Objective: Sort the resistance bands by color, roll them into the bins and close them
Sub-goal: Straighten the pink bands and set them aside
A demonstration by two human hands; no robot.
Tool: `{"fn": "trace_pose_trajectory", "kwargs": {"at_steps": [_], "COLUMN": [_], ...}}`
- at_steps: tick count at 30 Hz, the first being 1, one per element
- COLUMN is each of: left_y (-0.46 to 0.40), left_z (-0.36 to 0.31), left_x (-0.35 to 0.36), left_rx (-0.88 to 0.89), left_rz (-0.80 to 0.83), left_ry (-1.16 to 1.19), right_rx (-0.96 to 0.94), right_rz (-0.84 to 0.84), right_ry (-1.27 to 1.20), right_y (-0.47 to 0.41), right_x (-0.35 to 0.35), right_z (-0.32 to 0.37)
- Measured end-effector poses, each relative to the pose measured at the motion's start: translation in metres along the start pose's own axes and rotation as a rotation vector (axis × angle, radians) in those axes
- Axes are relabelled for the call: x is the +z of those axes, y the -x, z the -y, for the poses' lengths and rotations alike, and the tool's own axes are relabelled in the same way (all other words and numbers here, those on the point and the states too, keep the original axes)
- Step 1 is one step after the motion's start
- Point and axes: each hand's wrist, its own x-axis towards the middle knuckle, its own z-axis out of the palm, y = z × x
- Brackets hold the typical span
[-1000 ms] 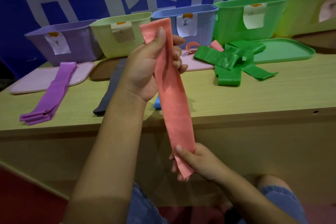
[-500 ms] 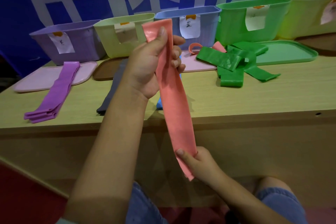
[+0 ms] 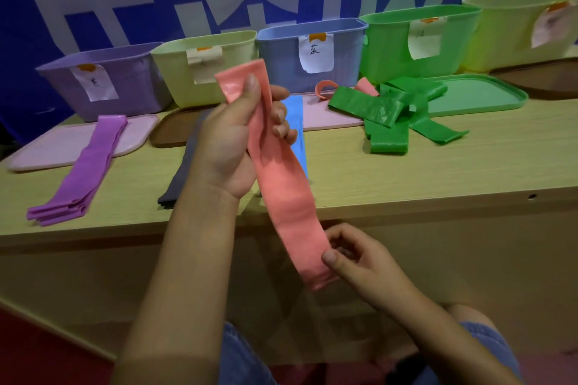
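Note:
A salmon-pink band [image 3: 283,187] hangs stretched in front of the table edge. My left hand [image 3: 237,141] grips its top end, thumb on the front. My right hand [image 3: 353,259] pinches its bottom end. On the table lie purple bands [image 3: 83,172], dark grey bands [image 3: 184,166], a blue band [image 3: 297,131], green bands [image 3: 391,112] in a loose heap and more pink bands [image 3: 327,87]. Behind them stand a purple bin [image 3: 125,84], a pale green bin [image 3: 231,53], a blue bin [image 3: 281,53], a green bin [image 3: 387,50] and a yellow-green bin [image 3: 506,31], all without lids on them.
Lids lie flat before the bins: a pink lid [image 3: 37,153], a brown lid [image 3: 172,134], another pink lid [image 3: 331,116], a green lid [image 3: 478,97] and a brown lid [image 3: 538,78]. The wooden table [image 3: 422,178] has a front edge close to my hands. My knees show below.
My right hand has come up and nearer with the band's bottom end, so the band hangs a little slacker. The blue band behind my left hand has come into sight.

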Motion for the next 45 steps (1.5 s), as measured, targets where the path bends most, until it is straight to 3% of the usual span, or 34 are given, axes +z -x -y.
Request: {"fn": "trace_pose_trajectory", "kwargs": {"at_steps": [8,11,18,23,27,30,34,39,43,45], "left_y": [0.009,0.006,-0.002,0.000,0.001,0.001,0.000,-0.002,-0.003,-0.004], "left_z": [0.024,0.026,0.030,0.031,0.031,0.031,0.033,0.034,0.032,0.031], "left_x": [0.007,0.008,0.006,-0.001,-0.008,-0.011,-0.010,-0.005,0.002,0.007], "left_rx": [-0.055,-0.054,-0.084,-0.107,-0.125,-0.128,-0.118,-0.109,-0.087,-0.089], "left_rz": [0.008,0.002,-0.031,-0.040,-0.067,-0.076,-0.094,-0.115,-0.144,-0.160], "left_ry": [0.042,0.057,0.084,0.078,0.070,0.081,0.083,0.085,0.111,0.125], "right_rx": [-0.171,-0.169,-0.013,0.192,0.227,0.146,-0.045,-0.261,-0.365,-0.396], "right_rz": [-0.094,-0.156,-0.289,-0.263,-0.285,-0.360,-0.475,-0.534,-0.588,-0.636], "right_ry": [0.166,0.377,0.985,1.145,1.106,0.996,0.612,0.318,0.194,0.256], "right_y": [-0.026,-0.072,-0.219,-0.259,-0.263,-0.264,-0.265,-0.255,-0.241,-0.240], "right_x": [-0.048,-0.072,-0.123,-0.140,-0.141,-0.138,-0.135,-0.137,-0.143,-0.146], "right_z": [0.083,0.105,0.099,0.075,0.066,0.072,0.109,0.158,0.182,0.186]}}
